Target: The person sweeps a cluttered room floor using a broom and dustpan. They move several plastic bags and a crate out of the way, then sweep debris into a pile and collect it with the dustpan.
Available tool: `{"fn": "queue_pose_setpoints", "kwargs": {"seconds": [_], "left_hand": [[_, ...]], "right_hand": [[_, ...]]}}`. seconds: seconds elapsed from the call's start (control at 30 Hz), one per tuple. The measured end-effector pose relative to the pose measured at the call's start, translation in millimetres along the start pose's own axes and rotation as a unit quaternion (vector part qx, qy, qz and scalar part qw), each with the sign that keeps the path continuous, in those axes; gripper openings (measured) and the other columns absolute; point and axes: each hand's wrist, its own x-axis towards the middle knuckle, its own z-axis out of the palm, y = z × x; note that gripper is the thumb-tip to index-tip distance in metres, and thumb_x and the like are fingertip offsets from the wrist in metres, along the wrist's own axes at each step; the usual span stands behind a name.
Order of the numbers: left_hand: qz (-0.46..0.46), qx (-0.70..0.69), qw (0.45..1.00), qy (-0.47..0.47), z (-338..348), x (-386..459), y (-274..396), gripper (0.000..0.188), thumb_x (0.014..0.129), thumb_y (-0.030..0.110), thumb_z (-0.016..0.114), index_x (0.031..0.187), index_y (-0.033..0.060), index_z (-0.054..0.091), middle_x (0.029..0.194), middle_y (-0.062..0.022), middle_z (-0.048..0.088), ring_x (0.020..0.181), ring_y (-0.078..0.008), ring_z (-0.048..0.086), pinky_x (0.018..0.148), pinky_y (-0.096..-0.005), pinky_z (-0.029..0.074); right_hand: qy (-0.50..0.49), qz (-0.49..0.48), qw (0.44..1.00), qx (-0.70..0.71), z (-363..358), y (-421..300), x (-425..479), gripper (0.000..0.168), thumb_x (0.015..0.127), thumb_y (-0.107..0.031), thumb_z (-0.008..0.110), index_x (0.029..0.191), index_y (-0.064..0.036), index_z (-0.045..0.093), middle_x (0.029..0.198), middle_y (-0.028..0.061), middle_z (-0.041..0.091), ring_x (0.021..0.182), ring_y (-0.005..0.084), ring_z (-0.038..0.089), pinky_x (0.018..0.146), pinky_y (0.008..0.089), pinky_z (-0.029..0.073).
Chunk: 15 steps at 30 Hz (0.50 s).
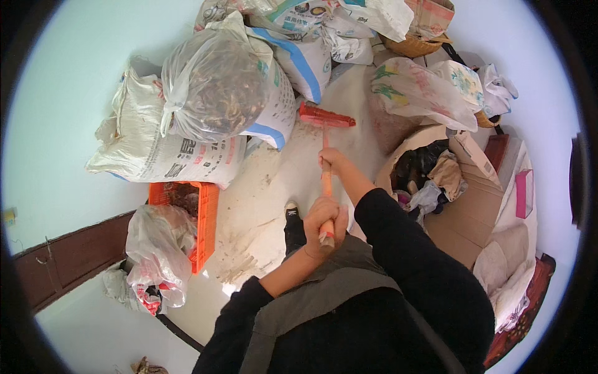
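Note:
Both of my hands grip the long handle of a red-headed broom point(327, 117). My left hand point(322, 224) is closed around the handle near its top end, close to my body. Farther down, toward the head, my right hand point(332, 161) holds the same handle. The broom's head rests on the pale floor point(299, 159), beside the white sacks. Brown dirt marks point(238, 269) streak the floor to the left of my shoe.
Woven sacks point(205, 161) and a clear bag of dried material point(224, 84) are piled ahead on the left. An orange plastic crate point(208, 224) stands below them. On the right are an open cardboard box point(462, 224) with bags inside and a printed plastic bag point(420, 91).

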Motion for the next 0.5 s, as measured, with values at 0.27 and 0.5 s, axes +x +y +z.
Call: {"fn": "queue_pose_setpoints", "kwargs": {"seconds": [0.27, 0.5], "left_hand": [[0.099, 0.039, 0.992, -0.072, 19.4, -6.2, 56.2, 0.024, 0.056, -0.002, 0.064, 0.054, 0.0074, 0.042, 0.055, -0.0058, 0.046, 0.050, -0.0222, 0.047, 0.050, -0.0291, 0.038], [0.085, -0.034, 0.993, -0.078, 40.3, -11.3, 37.7, 0.026, 0.057, -0.005, 0.062, 0.053, 0.0078, 0.040, 0.054, -0.0059, 0.043, 0.049, -0.0227, 0.044, 0.049, -0.0290, 0.036]], "right_hand": [[-0.049, 0.029, 0.979, -0.198, -9.8, 11.2, -79.2, 0.006, 0.068, -0.003, 0.050, 0.063, -0.003, 0.048, 0.055, 0.0068, 0.047, 0.045, 0.0186, 0.046, 0.043, 0.0375, 0.043], [-0.038, -0.013, 0.998, -0.038, -55.8, -2.3, -59.0, 0.005, 0.069, -0.008, 0.049, 0.066, -0.003, 0.049, 0.053, 0.0076, 0.045, 0.046, 0.0211, 0.045, 0.043, 0.0394, 0.041]]}}
